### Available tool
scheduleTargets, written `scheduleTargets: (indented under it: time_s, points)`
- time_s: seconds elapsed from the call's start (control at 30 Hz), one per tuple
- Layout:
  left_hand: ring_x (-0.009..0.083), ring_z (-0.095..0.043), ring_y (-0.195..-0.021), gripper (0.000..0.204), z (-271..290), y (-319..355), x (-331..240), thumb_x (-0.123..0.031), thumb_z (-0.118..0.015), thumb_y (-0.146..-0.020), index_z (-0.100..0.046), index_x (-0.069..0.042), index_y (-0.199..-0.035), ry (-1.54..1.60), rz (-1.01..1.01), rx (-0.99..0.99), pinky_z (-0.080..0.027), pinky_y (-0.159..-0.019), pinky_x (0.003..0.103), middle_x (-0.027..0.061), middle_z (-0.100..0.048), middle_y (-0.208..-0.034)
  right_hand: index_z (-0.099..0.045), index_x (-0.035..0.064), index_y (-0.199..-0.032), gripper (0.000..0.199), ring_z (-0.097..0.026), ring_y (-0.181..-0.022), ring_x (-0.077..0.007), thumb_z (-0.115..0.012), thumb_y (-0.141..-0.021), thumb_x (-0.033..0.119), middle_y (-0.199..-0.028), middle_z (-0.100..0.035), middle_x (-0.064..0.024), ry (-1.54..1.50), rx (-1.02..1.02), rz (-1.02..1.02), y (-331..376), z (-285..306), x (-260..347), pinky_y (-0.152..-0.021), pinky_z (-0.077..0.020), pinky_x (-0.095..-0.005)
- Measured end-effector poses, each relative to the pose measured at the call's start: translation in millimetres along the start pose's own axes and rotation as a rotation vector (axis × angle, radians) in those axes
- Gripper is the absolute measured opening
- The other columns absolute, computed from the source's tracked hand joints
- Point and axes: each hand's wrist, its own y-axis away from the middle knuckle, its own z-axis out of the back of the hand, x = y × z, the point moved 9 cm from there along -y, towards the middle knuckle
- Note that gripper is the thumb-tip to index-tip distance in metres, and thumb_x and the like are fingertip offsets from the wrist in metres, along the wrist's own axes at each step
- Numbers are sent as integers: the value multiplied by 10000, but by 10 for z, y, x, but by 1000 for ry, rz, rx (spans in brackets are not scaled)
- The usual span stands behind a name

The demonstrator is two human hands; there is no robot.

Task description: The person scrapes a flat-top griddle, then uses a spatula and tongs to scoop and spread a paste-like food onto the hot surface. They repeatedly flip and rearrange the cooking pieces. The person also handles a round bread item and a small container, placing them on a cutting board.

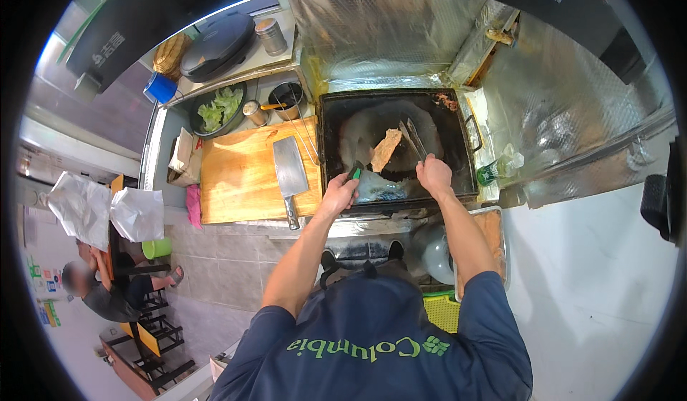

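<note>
- Looking down from the head view, the person works at a black griddle point(458, 108) set in a foil-lined alcove, with one flat tan piece of food point(386, 150) lying near the griddle's middle, on a greasy patch.
- The left hand point(339, 192) is closed round a green-handled tool point(355, 173) at the griddle's front edge; its blade seems to rest on the plate just left of the food.
- The right hand point(434, 173) is closed on metal tongs point(414, 138), whose tips reach up beside the food's right edge; whether they touch it cannot be told.
- The food looks thin, light and floppy, probably oily and hot, so it would likely tear if pinched in the middle; sliding the blade under its long side or gripping one end seems safest.
- Counted: one piece of food, one tongs, one green tool, one griddle.
- Left of the griddle a wooden board point(240, 172) on the table carries one cleaver point(289, 172).
- Behind the board stand one bowl of greens point(218, 109), one dark pot point(288, 97) and two metal shakers point(271, 36).
</note>
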Motion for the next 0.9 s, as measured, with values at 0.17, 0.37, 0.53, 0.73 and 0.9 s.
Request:
scheduleTargets:
  time_s: [0.17, 0.37, 0.53, 0.73, 0.9]
  points:
    - [87, -456, -492, 295, 6, -36, -121, -197, -549, -946, -576, -18, -1179, -98, -25, -12, -351, -427, 252, 19, -560, -682, -566, -11, -926, 293, -681, -708, -378, -578, -900, 280, -737, -679, -198, 4, 126, 104, 560, -91, 204, -636, -543, -479]
    - [91, -433, -471, 261, -18, -69, -314, -200, -531, -950, -584, -24, -1135, -256, -86, -31, -328, -407, 256, 27, -549, -665, -560, -5, -935, 279, -678, -698, -382, -577, -894, 270, -745, -681, -194, -62, 89, -103, 721, -28, -158, -635, -539, -488]
    - [93, -432, -462, 264, -37, -309, -298, -220, -543, -945, -594, -17, -1105, -311, -33, -17, -319, -397, 258, 27, -547, -655, -577, -13, -923, 287, -677, -693, -381, -558, -900, 272, -732, -680, -198, -70, 74, -121, 599, -96, -51, -632, -540, -486]
    - [104, -471, -511, 304, -123, -420, -360, -242, -558, -929, -619, 11, -1086, -300, 7, -13, -360, -464, 284, 24, -561, -650, -586, -22, -919, 280, -682, -699, -375, -566, -895, 257, -728, -682, -200, -97, 57, -124, 258, -125, 27, -632, -545, -479]
    - [104, -478, -502, 306, -259, -413, -491, -235, -555, -926, -622, 24, -1073, -276, -79, -43, -357, -451, 293, 36, -578, -677, -592, -20, -904, 285, -682, -693, -379, -571, -886, 264, -718, -681, -202, -101, 1, -111, 67, -157, -43, -635, -549, -473]
